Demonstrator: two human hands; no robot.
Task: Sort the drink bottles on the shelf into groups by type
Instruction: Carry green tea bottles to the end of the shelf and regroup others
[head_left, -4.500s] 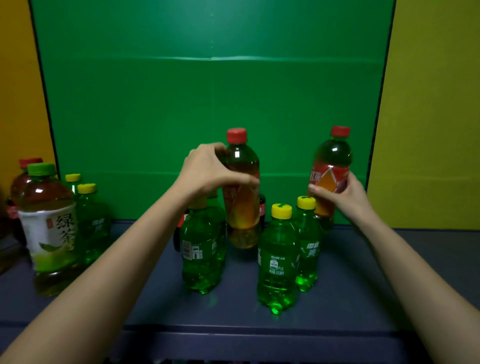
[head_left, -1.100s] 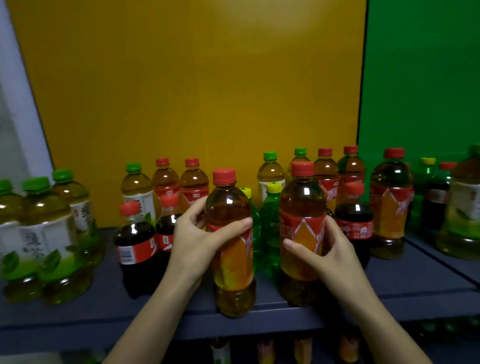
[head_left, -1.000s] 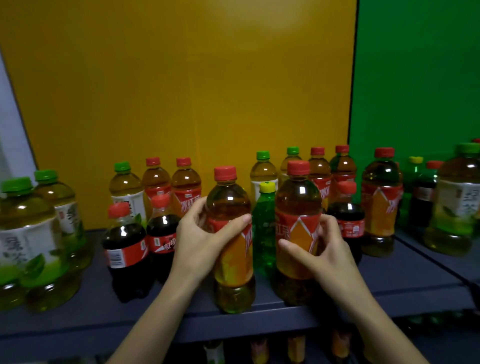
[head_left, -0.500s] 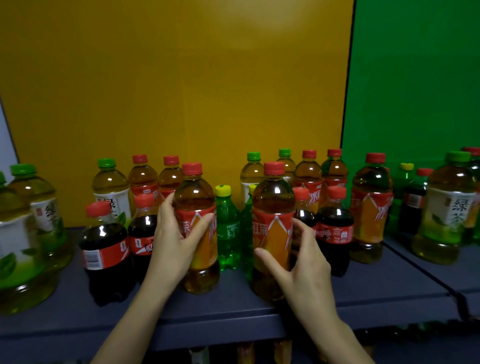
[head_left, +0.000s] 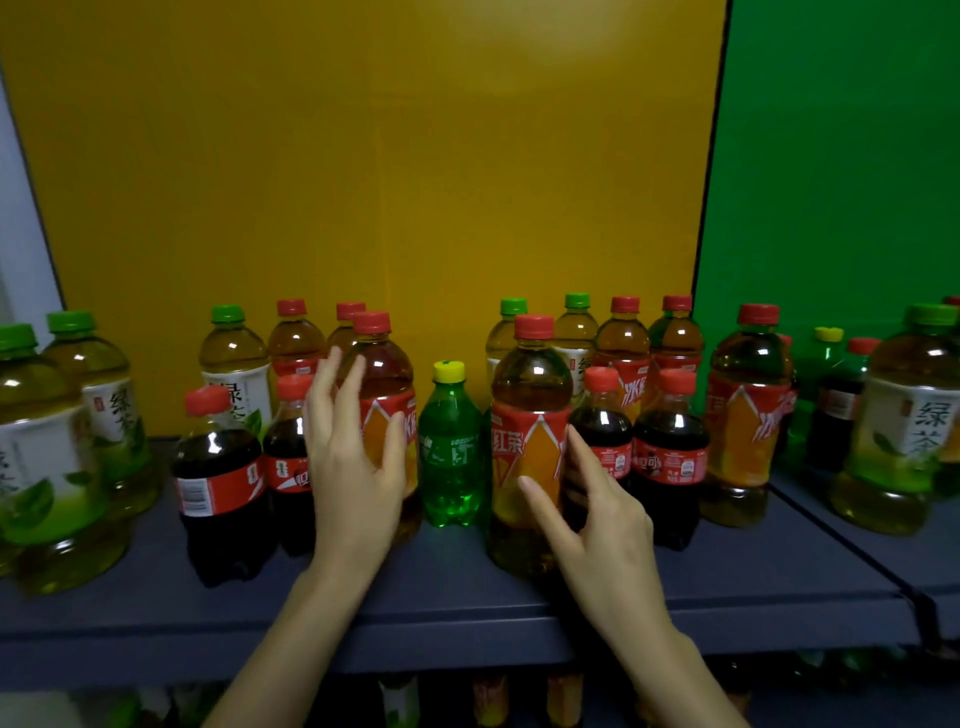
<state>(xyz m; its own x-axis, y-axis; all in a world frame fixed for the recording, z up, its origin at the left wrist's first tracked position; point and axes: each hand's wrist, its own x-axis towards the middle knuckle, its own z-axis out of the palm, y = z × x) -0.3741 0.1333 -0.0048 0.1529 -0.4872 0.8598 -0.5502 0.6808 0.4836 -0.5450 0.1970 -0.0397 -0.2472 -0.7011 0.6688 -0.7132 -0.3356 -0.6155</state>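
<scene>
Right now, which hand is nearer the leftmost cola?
Left. The left hand is just right of the cola, with a second cola between; the right hand is farther right, beyond the green bottle.

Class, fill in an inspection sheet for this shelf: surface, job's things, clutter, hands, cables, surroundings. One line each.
Surface: dark blue shelf, bottles standing upright on it.
Job's things: left iced tea bottle and right iced tea bottle at the front, a green soda bottle between them; cola bottles and green tea bottles mixed around them.
Clutter: nothing seen.
Grippers: left hand with fingers straight at the left iced tea bottle; right hand with fingers straight beside the right iced tea bottle; neither grips.
Cables: nothing seen.
Surroundings: yellow panel behind, green panel to the right; dim bottles below the shelf.
</scene>
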